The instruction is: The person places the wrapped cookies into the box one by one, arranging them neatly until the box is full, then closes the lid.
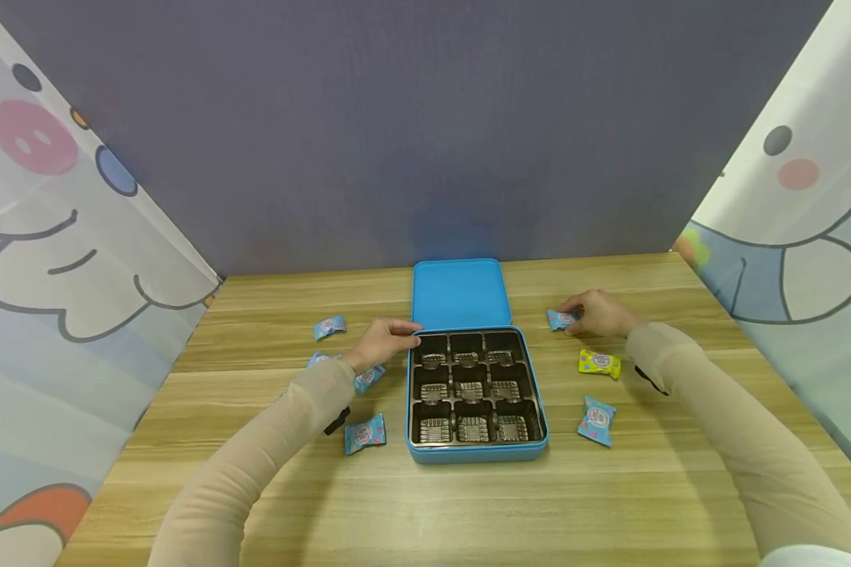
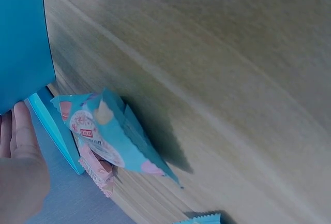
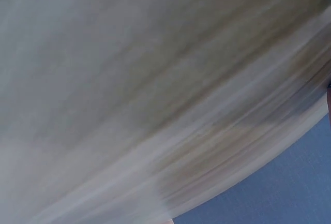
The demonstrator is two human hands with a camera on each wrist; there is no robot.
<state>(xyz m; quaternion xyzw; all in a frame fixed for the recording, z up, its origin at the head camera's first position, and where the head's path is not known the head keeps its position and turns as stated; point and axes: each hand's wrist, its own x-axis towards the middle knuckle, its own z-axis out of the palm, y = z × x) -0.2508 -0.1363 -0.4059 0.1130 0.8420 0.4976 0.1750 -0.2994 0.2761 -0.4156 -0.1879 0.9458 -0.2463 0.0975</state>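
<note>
A blue tin box (image 1: 478, 454) stands mid-table with its lid (image 1: 461, 293) folded back. Its black tray (image 1: 470, 391) has several vacant compartments. My left hand (image 1: 386, 341) touches the box's upper left side with extended fingers. Beside that hand lies a blue wrapped candy (image 2: 101, 128), with a pink wrapper (image 2: 95, 167) behind it in the left wrist view. Over on the right, my right hand (image 1: 599, 313) pinches a small blue wrapped candy (image 1: 559, 320) at the table surface. The right wrist view is blurred and does not show that candy.
Right of the box lie a yellow wrapped candy (image 1: 599, 363) and a blue one (image 1: 597, 420). On the left, more blue candies (image 1: 329, 327) are scattered, some partly behind my left forearm. A grey panel (image 1: 454, 157) rises along the table's back edge.
</note>
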